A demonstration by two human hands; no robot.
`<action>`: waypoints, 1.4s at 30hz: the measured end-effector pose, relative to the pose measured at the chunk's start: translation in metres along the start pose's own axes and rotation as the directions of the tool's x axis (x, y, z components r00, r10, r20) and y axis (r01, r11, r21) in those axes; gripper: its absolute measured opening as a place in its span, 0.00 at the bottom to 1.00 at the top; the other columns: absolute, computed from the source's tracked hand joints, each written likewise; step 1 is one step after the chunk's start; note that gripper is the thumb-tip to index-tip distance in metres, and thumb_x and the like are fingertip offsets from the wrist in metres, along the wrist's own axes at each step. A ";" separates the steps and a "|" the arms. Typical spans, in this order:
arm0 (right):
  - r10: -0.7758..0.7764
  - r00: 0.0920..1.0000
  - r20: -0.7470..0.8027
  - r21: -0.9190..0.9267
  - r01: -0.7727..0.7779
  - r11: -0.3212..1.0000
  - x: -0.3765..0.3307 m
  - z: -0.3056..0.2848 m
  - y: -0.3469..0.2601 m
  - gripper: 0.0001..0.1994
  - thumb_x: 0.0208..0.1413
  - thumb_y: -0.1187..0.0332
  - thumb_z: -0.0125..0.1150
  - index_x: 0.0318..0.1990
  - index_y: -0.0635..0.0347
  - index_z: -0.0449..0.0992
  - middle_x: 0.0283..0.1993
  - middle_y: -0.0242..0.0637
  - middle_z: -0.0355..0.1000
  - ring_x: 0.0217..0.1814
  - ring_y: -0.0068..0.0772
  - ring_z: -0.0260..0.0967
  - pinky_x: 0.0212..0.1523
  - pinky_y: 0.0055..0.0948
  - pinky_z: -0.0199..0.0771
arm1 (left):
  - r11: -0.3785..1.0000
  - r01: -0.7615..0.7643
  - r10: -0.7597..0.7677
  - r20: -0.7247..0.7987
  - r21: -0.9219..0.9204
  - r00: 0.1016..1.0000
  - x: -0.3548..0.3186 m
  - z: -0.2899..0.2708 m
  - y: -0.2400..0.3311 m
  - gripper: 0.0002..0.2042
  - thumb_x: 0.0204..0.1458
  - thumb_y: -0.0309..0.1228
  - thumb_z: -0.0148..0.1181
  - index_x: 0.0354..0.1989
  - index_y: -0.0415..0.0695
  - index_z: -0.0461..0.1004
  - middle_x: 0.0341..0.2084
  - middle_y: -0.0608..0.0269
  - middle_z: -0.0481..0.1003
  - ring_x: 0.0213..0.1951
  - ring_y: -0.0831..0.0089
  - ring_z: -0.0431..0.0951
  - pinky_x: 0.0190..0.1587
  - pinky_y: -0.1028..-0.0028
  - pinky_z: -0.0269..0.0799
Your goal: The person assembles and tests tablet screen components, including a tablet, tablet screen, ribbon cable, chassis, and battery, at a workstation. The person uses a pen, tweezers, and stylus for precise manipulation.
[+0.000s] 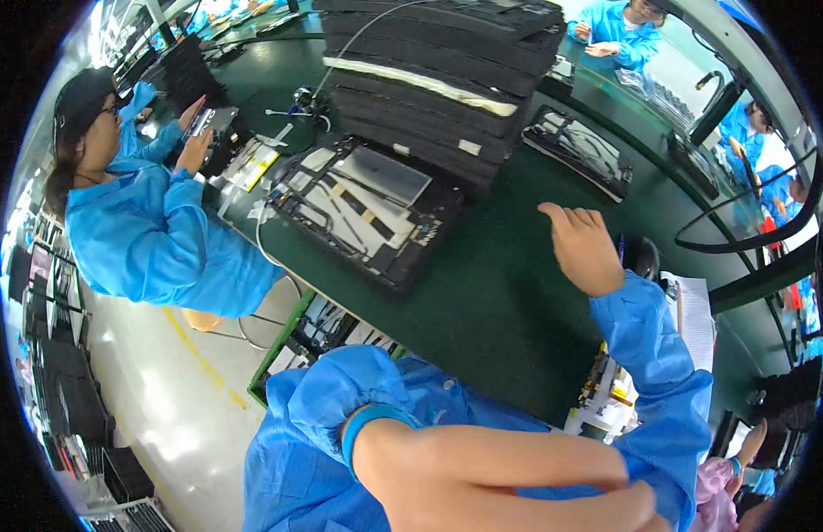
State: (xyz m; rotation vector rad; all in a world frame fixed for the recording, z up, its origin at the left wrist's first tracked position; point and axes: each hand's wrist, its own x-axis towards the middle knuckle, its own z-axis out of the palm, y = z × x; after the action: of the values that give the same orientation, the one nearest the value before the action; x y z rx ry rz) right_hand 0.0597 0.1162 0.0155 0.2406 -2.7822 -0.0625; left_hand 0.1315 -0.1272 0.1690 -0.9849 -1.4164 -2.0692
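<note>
My left hand [518,479], with a blue band at its wrist, is raised close in front of me at the bottom. Its fingers stretch to the right, blurred at the tips, and no object shows in them. Over the right part of the dark green table, my right hand [584,248] is held with the thumb apart from the fingers and nothing visible in it. Beside it lies a dark rounded object [639,257]. To the left, a black foam tray [411,266] holds an opened flat electronic device [358,204] with cables and a grey panel.
A tall stack of black foam trays [438,80] stands behind. Another foam tray with parts [580,151] lies far right. Yellow and silver parts [606,395] and paper sheets [690,310] are by my right arm. A green crate [283,346] sits below the table edge; a co-worker [154,230] is left.
</note>
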 end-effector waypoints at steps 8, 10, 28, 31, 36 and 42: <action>0.172 0.804 0.570 0.820 -0.568 -0.061 0.039 0.037 -0.093 0.33 0.59 0.65 0.52 0.65 0.63 0.42 0.53 0.49 0.59 0.45 0.36 0.68 0.47 0.32 0.71 | 0.416 -0.057 -0.141 0.126 0.908 0.982 0.041 -0.193 -0.182 0.13 0.51 0.26 0.48 0.46 0.39 0.69 0.43 0.50 0.71 0.47 0.54 0.70 0.51 0.62 0.61; 0.161 0.789 0.593 0.805 -0.576 -0.143 0.051 0.030 -0.116 0.33 0.60 0.63 0.51 0.66 0.62 0.41 0.56 0.50 0.56 0.48 0.38 0.67 0.51 0.32 0.70 | 0.286 0.031 -0.159 0.016 0.958 0.987 0.025 -0.272 -0.257 0.22 0.58 0.40 0.48 0.57 0.38 0.62 0.45 0.47 0.72 0.48 0.55 0.71 0.50 0.65 0.64; 0.478 0.589 0.652 0.750 -0.592 -0.293 -0.094 -0.095 -0.089 0.37 0.52 0.75 0.54 0.68 0.54 0.42 0.55 0.39 0.57 0.48 0.28 0.61 0.49 0.26 0.64 | 0.826 0.268 -0.358 0.096 0.495 0.929 -0.031 -0.145 -0.124 0.37 0.51 0.53 0.47 0.59 0.32 0.55 0.55 0.44 0.61 0.53 0.61 0.64 0.55 0.67 0.57; 0.545 0.518 0.659 0.708 -0.673 -0.215 -0.158 -0.108 -0.088 0.39 0.49 0.82 0.50 0.69 0.56 0.40 0.57 0.39 0.55 0.50 0.27 0.59 0.51 0.27 0.63 | 0.810 0.440 -0.546 0.224 0.389 0.807 -0.063 -0.119 -0.108 0.38 0.50 0.51 0.51 0.59 0.30 0.54 0.57 0.39 0.57 0.53 0.53 0.63 0.56 0.63 0.56; 0.593 0.474 0.651 0.668 -0.729 -0.150 -0.209 -0.087 -0.092 0.41 0.50 0.84 0.51 0.69 0.57 0.37 0.58 0.40 0.54 0.49 0.30 0.60 0.45 0.27 0.70 | 0.677 0.406 -0.697 0.358 0.615 0.621 -0.100 -0.103 -0.107 0.34 0.48 0.36 0.56 0.62 0.37 0.52 0.52 0.43 0.61 0.52 0.51 0.64 0.55 0.62 0.60; 0.550 0.537 0.640 0.600 -0.796 0.079 -0.199 -0.067 -0.093 0.38 0.48 0.79 0.59 0.65 0.64 0.46 0.52 0.47 0.61 0.46 0.36 0.66 0.34 0.29 0.74 | 0.493 0.384 -0.805 0.242 0.781 0.541 -0.114 -0.110 -0.123 0.31 0.48 0.29 0.55 0.62 0.40 0.53 0.49 0.44 0.64 0.52 0.52 0.66 0.53 0.64 0.62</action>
State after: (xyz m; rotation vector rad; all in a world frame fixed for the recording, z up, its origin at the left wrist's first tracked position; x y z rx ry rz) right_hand 0.2815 0.0585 0.0044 -0.9964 -2.5023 1.7249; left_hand 0.0859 -0.1862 -0.0173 -0.8667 -2.9902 -1.3773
